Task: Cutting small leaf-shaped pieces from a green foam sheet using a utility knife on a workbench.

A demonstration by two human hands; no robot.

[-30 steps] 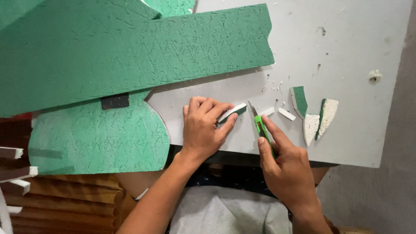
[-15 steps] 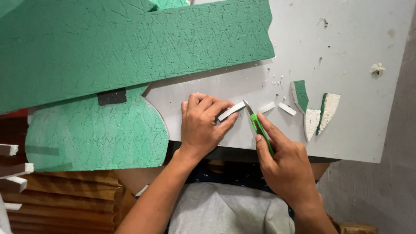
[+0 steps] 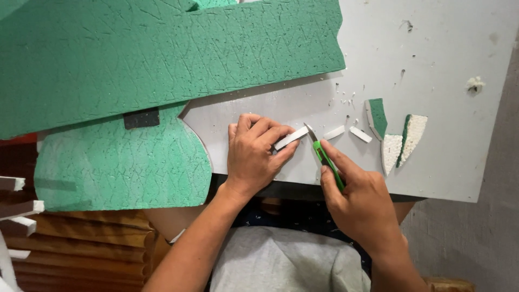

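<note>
Even soft light, sharp focus, faint shadows.

A thin white foam strip (image 3: 291, 138) lies slanted near the middle of the frame, its left end tucked under fingers, its right end rising free. Just right of it a green-handled knife (image 3: 326, 160) points up-left, its short metal blade close by the strip's free end and its handle running down-right into a closed fist.

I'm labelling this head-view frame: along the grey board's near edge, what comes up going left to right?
Rounded green foam piece → left hand → white strip → green craft knife → right hand → green-faced foam offcuts.
</note>
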